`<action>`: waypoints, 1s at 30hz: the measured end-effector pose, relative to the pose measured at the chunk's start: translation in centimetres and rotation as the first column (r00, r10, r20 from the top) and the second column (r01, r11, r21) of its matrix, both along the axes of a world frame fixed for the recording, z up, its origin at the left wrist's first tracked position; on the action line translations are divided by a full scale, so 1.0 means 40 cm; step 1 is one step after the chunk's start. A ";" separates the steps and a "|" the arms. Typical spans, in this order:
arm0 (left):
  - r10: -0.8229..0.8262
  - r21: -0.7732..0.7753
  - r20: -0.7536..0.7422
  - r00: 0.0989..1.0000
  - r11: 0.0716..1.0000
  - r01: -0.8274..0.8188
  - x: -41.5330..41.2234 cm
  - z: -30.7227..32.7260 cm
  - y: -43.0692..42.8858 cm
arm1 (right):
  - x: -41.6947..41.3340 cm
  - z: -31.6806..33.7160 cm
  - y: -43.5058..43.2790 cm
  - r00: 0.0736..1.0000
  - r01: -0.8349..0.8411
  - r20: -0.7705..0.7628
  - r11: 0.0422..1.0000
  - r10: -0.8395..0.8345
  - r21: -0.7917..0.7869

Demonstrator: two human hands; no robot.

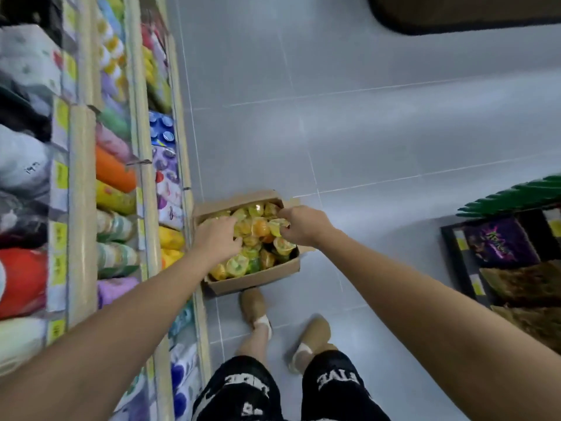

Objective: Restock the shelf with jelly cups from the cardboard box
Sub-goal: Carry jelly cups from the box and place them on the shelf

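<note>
Yellow jelly cups (258, 229) touch curled fingers: left hand (217, 238), right hand (303, 224).

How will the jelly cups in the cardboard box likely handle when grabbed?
Probably light: the jelly cups look small beside the left hand. Glossy lids suggest slipperiness. Heaped loosely in the cardboard box, neighbours may tumble.
</note>
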State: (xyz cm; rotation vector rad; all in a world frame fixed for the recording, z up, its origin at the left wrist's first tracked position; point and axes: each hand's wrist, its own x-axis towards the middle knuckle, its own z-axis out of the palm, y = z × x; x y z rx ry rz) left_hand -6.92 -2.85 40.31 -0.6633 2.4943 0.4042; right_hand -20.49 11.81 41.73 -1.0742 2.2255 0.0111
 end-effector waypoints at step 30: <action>0.158 0.263 -0.054 0.986 0.955 -0.139 -0.216 -1.060 0.075 | -0.070 -1.048 0.066 0.988 0.150 -0.033 0.985 -0.148 0.088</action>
